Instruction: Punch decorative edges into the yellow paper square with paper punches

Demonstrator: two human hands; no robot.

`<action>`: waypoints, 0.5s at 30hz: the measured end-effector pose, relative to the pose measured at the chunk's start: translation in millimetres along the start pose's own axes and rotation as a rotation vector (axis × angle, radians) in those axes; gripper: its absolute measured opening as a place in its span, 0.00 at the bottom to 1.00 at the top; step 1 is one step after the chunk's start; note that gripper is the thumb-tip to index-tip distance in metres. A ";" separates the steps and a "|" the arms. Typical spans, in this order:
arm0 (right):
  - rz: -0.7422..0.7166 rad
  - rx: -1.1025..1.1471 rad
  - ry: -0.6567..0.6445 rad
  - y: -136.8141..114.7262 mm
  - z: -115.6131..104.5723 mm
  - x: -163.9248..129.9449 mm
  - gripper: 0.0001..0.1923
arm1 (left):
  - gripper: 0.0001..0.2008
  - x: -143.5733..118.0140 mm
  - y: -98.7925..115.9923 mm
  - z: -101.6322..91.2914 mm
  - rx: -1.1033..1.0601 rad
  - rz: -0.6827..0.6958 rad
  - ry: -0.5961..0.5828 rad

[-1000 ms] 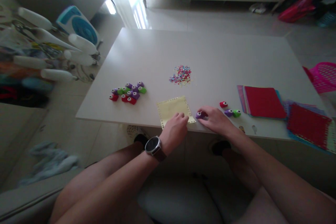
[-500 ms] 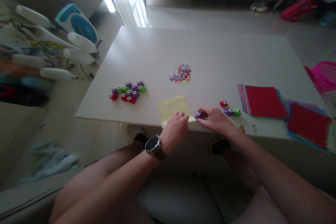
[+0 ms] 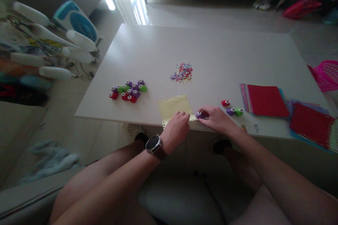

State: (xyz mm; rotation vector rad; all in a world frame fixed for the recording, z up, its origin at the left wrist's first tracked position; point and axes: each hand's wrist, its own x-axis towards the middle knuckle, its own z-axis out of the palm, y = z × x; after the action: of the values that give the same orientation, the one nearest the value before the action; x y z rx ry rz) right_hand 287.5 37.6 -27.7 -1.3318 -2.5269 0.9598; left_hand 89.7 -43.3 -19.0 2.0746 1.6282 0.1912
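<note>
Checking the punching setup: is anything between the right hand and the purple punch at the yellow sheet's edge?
Nothing visible: the right hand already touches the purple punch at the yellow sheet, which the left hand presses down.
</note>
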 end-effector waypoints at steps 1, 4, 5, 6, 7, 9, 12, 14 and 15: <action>0.002 0.003 -0.002 -0.2 0.0 0.1 0.07 | 0.09 0.0 0.2 -0.4 0.004 -0.001 -0.003; -0.010 0.011 -0.015 0.8 0.2 0.4 0.07 | 0.09 -0.8 0.8 -1.6 0.018 0.004 -0.013; -0.019 0.018 -0.021 1.6 0.3 0.6 0.07 | 0.09 -1.4 0.9 -1.9 0.020 0.008 -0.016; -0.030 0.026 -0.028 2.5 0.6 0.8 0.08 | 0.09 -2.1 1.0 -2.1 0.021 0.009 -0.019; -0.043 0.033 -0.036 3.4 0.9 0.9 0.09 | 0.08 -2.8 1.1 -2.1 0.020 0.010 -0.022; -0.068 0.037 -0.052 4.6 1.6 1.0 0.11 | 0.08 -3.9 0.8 -1.9 0.015 0.020 -0.023; -0.099 0.025 -0.062 4.8 2.3 1.0 0.10 | 0.08 -4.3 -0.6 -1.2 0.026 0.052 -0.025; -0.096 0.038 -0.061 4.3 1.8 0.9 0.09 | 0.08 -3.7 -1.7 -1.3 0.039 0.070 -0.023; -0.080 0.053 -0.063 3.9 1.2 0.9 0.10 | 0.08 -3.3 -2.3 -1.6 0.045 0.076 -0.018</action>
State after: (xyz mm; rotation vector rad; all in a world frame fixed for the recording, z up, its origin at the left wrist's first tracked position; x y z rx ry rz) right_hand 289.2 39.4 -31.1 -1.1940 -2.5597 1.0604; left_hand 86.1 -45.6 -18.0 2.1672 1.5579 0.1620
